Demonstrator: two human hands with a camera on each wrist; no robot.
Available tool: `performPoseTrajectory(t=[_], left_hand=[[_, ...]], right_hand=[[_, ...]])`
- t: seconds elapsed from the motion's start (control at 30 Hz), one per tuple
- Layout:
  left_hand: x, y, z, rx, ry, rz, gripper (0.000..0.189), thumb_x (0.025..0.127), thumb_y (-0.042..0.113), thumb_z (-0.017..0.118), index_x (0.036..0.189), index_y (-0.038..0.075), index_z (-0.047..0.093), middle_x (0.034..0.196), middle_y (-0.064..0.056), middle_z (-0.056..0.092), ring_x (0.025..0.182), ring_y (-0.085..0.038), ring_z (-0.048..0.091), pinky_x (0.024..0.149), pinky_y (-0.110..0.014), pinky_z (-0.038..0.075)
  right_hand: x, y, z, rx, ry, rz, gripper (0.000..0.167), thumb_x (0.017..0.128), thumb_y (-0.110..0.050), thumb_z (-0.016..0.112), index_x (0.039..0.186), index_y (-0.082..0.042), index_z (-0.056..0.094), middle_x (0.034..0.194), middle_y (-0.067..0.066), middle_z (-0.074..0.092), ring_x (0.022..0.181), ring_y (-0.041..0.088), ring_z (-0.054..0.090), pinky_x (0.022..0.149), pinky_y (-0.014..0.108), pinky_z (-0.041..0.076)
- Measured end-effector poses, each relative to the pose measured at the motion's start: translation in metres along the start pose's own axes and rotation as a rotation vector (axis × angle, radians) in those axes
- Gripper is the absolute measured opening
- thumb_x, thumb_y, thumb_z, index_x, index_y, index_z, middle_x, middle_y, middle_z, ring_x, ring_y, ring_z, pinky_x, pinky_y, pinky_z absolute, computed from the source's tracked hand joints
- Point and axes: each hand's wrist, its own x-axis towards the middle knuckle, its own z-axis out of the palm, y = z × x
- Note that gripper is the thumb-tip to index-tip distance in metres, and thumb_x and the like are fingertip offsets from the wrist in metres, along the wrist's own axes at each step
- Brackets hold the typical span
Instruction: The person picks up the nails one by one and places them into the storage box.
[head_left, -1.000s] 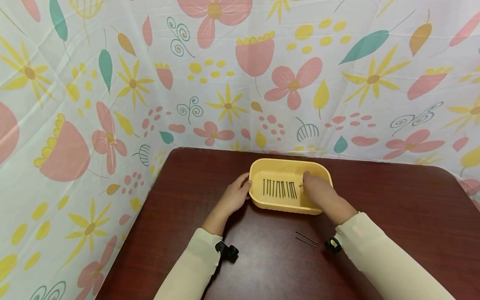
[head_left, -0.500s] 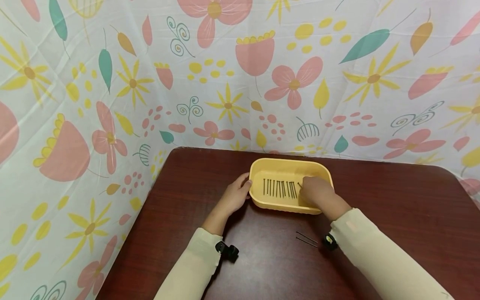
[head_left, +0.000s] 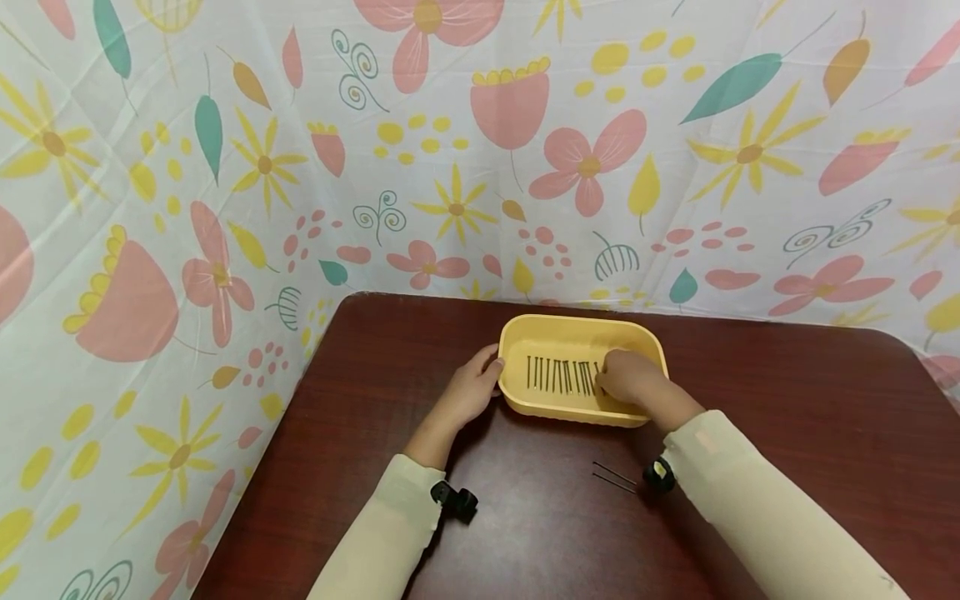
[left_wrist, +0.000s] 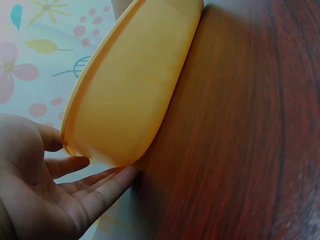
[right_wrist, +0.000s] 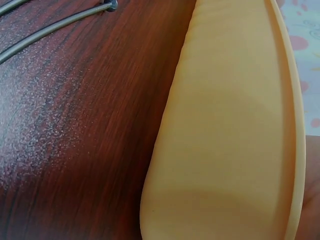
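A yellow plastic basin stands on the table, and a row of several dark nails lies side by side on its floor. My left hand holds the basin's left end, thumb at the rim and fingers against the outer wall. Inside the basin, at the right end of the row, my right hand pinches a nail low near the floor; the fingers cover most of it. In the right wrist view the basin's wall hides the fingers.
Two loose nails lie on the dark red wooden table in front of the basin; one nail shows in the right wrist view. A flowered cloth hangs behind and to the left.
My right hand has lowered slightly and shifted left, bringing its nail from slanted to nearly in line with the row. The left hand keeps its place on the basin.
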Motion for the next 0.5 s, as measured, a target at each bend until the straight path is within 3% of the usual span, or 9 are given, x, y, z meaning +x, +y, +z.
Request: performPoseTrajectory(t=[0.13,0.33,0.5], left_hand=[[0.0009,-0.0004,0.0007,0.009,0.005,0.001,0.049,0.110,0.037,0.040,0.156,0.020,0.040,0.147,-0.014,0.055,0.114,-0.026,0.068,0.092,-0.037,0.061],[0.0009,-0.0008,0.0001,0.012,-0.002,-0.008,0.050,0.110,0.038,0.040,0.157,0.021,0.039,0.149,-0.015,0.054,0.112,-0.027,0.070,0.093,-0.038,0.061],[0.0010,-0.0006,-0.0002,0.015,-0.001,-0.017,0.051,0.110,0.039,0.040,0.157,0.021,0.038,0.151,-0.015,0.051,0.111,-0.027,0.070,0.093,-0.038,0.061]], right_hand=[[-0.0003,-0.0003,0.0002,0.011,0.009,-0.032,0.031,0.098,-0.016,0.054,0.070,-0.008,0.062,0.065,0.003,0.052,0.059,0.017,0.045,0.055,0.026,0.036],[-0.0010,-0.0030,-0.0009,0.013,0.004,-0.037,0.038,0.099,-0.017,0.056,0.062,-0.014,0.049,0.063,0.001,0.046,0.060,0.017,0.043,0.056,0.027,0.035],[-0.0002,-0.0038,-0.0006,0.011,-0.001,-0.038,0.040,0.100,-0.018,0.055,0.060,-0.015,0.048,0.062,0.000,0.045,0.059,0.016,0.042,0.058,0.027,0.036]])
